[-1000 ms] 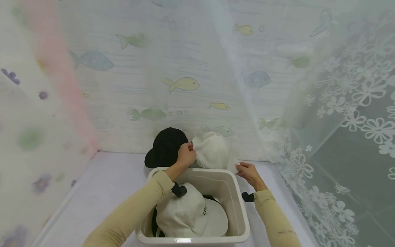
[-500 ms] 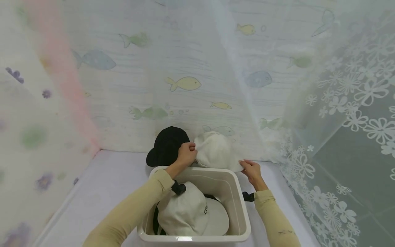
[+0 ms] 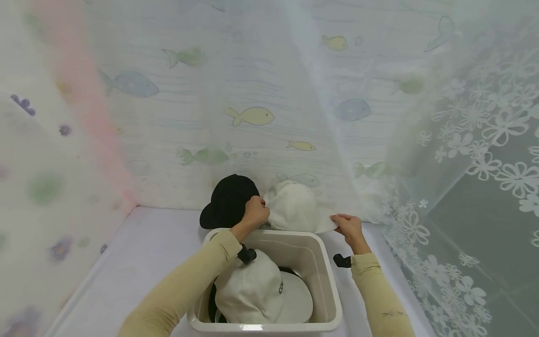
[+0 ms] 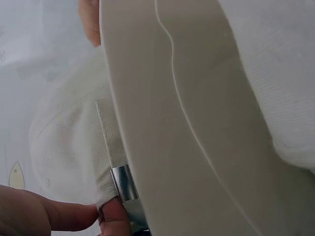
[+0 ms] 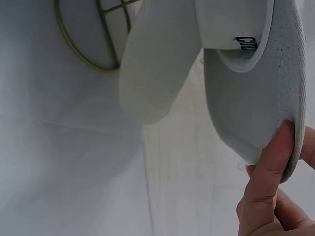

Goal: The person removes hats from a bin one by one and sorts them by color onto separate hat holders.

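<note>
A person's left hand (image 3: 256, 210) pinches the strap (image 4: 112, 140) of a white cap (image 3: 292, 206) near its metal buckle (image 4: 124, 183), while the right hand (image 3: 348, 229) pinches its brim (image 3: 326, 223) just behind a plastic bin (image 3: 313, 257). A black cap (image 3: 227, 199) sits close by, left; inside the bin I see a lettered cap (image 3: 248, 290).

I have a white table (image 3: 143, 252) carrying a tub (image 3: 313, 262) and, in right-wrist view, a wire frame (image 5: 102, 17).
</note>
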{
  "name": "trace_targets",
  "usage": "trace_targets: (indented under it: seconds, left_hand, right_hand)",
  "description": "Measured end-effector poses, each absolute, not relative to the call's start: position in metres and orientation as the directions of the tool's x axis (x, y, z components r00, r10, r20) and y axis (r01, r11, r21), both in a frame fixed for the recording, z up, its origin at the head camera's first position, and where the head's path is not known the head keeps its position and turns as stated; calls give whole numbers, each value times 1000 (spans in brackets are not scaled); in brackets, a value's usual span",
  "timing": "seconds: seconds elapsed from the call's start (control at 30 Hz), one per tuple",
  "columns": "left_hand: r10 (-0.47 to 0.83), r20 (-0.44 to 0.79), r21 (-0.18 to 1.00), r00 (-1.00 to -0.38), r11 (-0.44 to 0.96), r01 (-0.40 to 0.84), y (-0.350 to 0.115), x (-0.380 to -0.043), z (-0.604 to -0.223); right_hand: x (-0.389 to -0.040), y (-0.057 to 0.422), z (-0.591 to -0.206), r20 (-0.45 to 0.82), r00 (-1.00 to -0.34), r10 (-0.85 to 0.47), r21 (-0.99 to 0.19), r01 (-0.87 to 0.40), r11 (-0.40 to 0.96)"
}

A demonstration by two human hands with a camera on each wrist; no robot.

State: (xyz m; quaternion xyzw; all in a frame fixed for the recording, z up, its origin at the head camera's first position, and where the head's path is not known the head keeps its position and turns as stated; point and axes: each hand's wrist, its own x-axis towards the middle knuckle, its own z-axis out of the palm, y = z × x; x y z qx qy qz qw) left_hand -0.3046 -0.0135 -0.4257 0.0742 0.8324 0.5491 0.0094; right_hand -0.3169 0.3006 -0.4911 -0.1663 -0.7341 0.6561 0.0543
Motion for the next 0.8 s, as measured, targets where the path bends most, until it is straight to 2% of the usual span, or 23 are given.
trace_targets:
  seconds: [0.2,0.37,0.53,0.67,0.73,0.8]
  left_hand:
    - [151,37,877,-988,468,104,-12,-304,-424]
    - [218,2,801,-976,584,131,-14,-299,-415]
    - [317,-31,684,-948,698,211,-21,-287,-398]
    - [412,-62,627,-909,725,286,-32,-281,-385]
    - [476,-8,617,-879,694,371,-41,-278,-382]
    - [560,92,596,-823,631,496,-52,-276,-383]
  right_hand:
    - [-314,303,-500,-189,-950,250,-975,212,69]
    - [-311,304,-509,-193,-967,165,-973,211,94]
    - [-310,308,-501,-203,-979,19,-945,201,258]
    - [-308,312,-483,-264,-961,-82,-878,204,432]
    - [-306,314,-472,-287,-953,-96,-843,203,498]
    - [-301,316,-461,-285,-953,-101,-807,182,561]
